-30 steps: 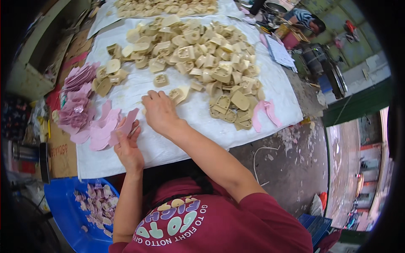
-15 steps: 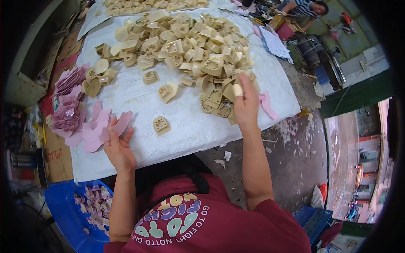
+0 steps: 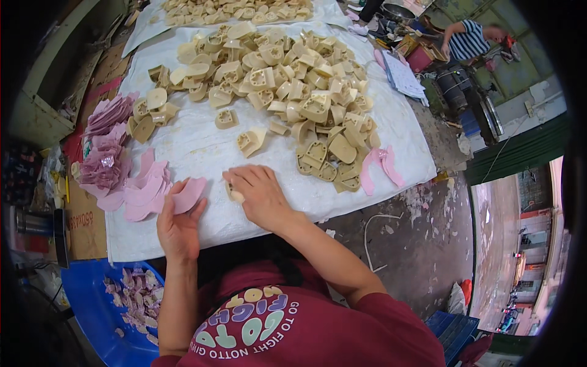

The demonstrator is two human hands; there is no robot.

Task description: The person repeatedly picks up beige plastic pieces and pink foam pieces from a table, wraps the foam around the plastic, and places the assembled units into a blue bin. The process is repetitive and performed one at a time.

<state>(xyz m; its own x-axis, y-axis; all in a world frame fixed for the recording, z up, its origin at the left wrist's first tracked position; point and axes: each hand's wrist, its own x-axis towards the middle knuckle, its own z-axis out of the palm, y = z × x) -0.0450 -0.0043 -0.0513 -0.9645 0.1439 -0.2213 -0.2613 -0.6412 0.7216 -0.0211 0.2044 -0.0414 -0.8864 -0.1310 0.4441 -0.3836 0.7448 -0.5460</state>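
My left hand (image 3: 179, 229) is closed on a curved pink sheet piece (image 3: 190, 195), pinched between thumb and fingers near the table's front edge. To its right, my right hand (image 3: 264, 197) has its fingers curled over a small beige shoe heel (image 3: 230, 190) on the white cover, hiding most of it. The right thumb wears a pale wrap. Beyond the hands lies a big heap of beige heels (image 3: 263, 76). Flat pink pieces (image 3: 147, 189) overlap beside my left hand, with thicker pink stacks (image 3: 105, 153) behind them.
A white sheet (image 3: 202, 150) covers the table. Two pink strips (image 3: 369, 173) lie near its right edge. Below left stands a blue tub (image 3: 92, 306) of small wrapped-looking pieces. A clipboard with papers (image 3: 400, 76) is at the far right; a person in a striped top (image 3: 469, 41) is beyond.
My right hand has moved from the heap's right side leftward to the single heel near the front. My left hand has lifted its pink piece slightly rightward. A second pink strip now shows at right.
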